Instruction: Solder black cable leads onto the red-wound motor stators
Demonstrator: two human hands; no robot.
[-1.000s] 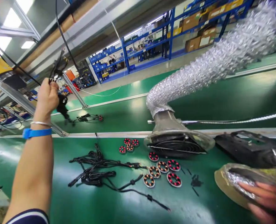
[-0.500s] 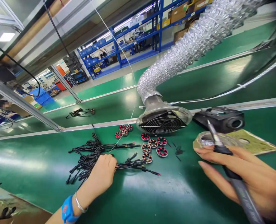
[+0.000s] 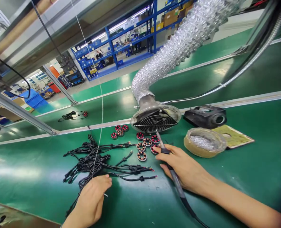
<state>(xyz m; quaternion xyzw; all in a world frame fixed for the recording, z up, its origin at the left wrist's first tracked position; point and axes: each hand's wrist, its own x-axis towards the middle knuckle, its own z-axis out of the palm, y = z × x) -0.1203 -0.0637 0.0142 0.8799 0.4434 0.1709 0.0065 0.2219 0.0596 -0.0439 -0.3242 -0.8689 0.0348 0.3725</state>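
At seven o'clock in the view, the left hand [image 3: 93, 196] has its fingers curled closed on a thin white wire [image 3: 102, 104] hanging from above, with a short end poking out, and a heap of bundled black cables [image 3: 93, 161] lies at its twelve o'clock. Near five o'clock the right hand [image 3: 183, 167] grips a slim dark pen-shaped tool [image 3: 176, 182], metal tip towards eleven, with small round rings of red and copper-coloured segments [image 3: 141, 156] at its ten o'clock and a round tan tub [image 3: 202, 153] at its one.
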